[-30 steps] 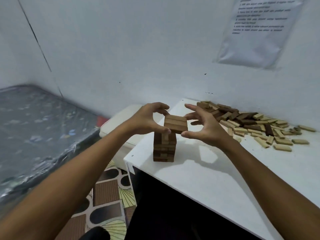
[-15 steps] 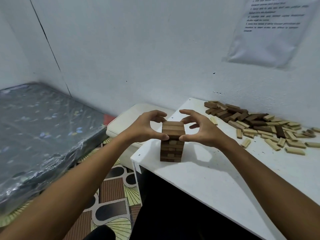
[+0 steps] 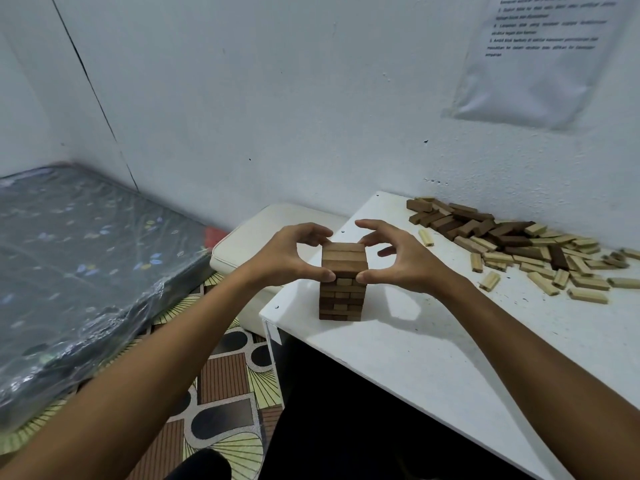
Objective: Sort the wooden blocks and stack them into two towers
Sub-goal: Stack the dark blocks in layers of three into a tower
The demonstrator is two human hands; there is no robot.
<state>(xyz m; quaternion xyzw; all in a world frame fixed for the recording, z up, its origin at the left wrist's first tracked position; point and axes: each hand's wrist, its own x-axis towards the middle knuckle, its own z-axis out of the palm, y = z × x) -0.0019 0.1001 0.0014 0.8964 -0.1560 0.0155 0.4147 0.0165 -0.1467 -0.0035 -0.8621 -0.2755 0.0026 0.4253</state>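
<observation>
Head view: a wooden block tower (image 3: 342,282) stands near the front left corner of the white table (image 3: 433,344). The left hand (image 3: 287,254) and right hand (image 3: 401,258) pinch its top layer (image 3: 343,258) from either side. Loose blocks (image 3: 519,244) lie scattered far right, by the wall.

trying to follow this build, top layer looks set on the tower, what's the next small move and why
Probably ease both hands off the tower. The left hand and right hand pinch the top layer, which sits level and square on the layers below. Then the right hand could reach for the loose blocks by the wall.
</observation>
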